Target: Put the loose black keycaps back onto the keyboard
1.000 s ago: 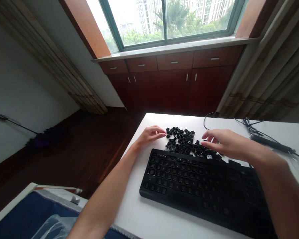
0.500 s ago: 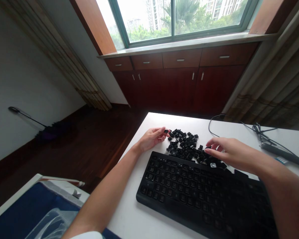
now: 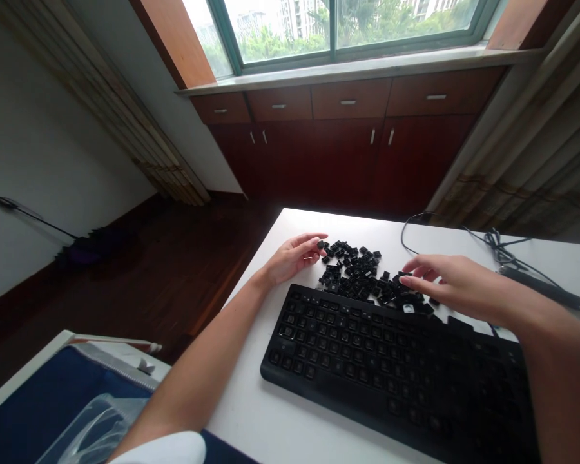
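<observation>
A black keyboard (image 3: 386, 367) with its keycaps off lies on the white table (image 3: 290, 412) in front of me. Behind it is a heap of several loose black keycaps (image 3: 362, 274). My left hand (image 3: 294, 256) rests on the table at the heap's left end, its thumb and fingers pinched on one keycap (image 3: 320, 245). My right hand (image 3: 447, 283) hovers over the right side of the heap, fingers stretched out and slightly spread, fingertips touching the caps.
A black cable (image 3: 415, 222) and a dark rod-like object (image 3: 544, 287) lie at the table's back right. Red-brown cabinets (image 3: 348, 142) stand under the window. A blue bag with clear plastic (image 3: 62, 419) sits at lower left. Dark wooden floor lies left of the table.
My left hand closed its fingertips on a keycap at the heap's left end. My right hand stayed over the heap's right side. The camera tilted down slightly.
</observation>
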`<state>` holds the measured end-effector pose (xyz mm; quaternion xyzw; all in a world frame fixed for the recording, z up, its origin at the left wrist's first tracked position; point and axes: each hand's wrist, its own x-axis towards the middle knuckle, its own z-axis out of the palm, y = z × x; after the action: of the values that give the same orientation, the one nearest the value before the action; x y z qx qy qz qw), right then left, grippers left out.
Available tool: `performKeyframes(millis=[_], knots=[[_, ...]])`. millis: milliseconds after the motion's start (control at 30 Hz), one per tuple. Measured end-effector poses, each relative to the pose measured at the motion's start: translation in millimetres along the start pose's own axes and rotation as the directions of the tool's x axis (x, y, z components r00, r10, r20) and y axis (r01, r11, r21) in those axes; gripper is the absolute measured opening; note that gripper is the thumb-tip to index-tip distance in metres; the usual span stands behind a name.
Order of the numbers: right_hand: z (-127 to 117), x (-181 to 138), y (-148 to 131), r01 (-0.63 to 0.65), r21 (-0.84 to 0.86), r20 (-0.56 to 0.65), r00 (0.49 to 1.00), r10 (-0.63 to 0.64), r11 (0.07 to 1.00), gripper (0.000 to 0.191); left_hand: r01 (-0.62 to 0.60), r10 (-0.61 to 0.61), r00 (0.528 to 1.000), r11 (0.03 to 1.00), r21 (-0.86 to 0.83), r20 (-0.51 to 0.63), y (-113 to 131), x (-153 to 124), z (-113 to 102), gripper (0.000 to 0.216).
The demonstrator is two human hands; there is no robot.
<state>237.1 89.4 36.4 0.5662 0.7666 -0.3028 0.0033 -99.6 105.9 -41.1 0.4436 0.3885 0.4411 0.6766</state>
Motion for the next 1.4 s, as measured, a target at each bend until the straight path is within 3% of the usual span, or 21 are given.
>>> performKeyframes(millis=[600,900,1067,1167,1400], knots=[[-3,-3,11,0.012,-0.07,-0.073,0.997,-0.017,0.997,0.05,0.031,-0.025,0.999,0.99,-0.139,0.043,-3,2,-6,0.028],[-2,0,-3,-0.005,-0.095,-0.063,0.998,-0.001,0.995,0.044,-0.089,0.082,0.993,0.992,-0.084,-0.082,-5,5,-6,0.03],[-20,-7,-2,-0.003,-0.079,-0.209,0.978,-0.014,0.997,0.048,-0.145,0.138,0.981,0.988,-0.043,-0.137,-7,8,-6,0.03],[-24,-6,-4,-0.027,-0.092,-0.32,0.947,-0.004,0.995,0.045,-0.189,0.189,0.976,0.982,0.018,-0.109,-8,9,-4,0.028],[14,4,-50,0.227,-0.059,-0.266,0.935,-0.234,0.972,0.029,-0.297,0.289,0.955,0.928,0.223,0.068,-6,2,2,0.026]])
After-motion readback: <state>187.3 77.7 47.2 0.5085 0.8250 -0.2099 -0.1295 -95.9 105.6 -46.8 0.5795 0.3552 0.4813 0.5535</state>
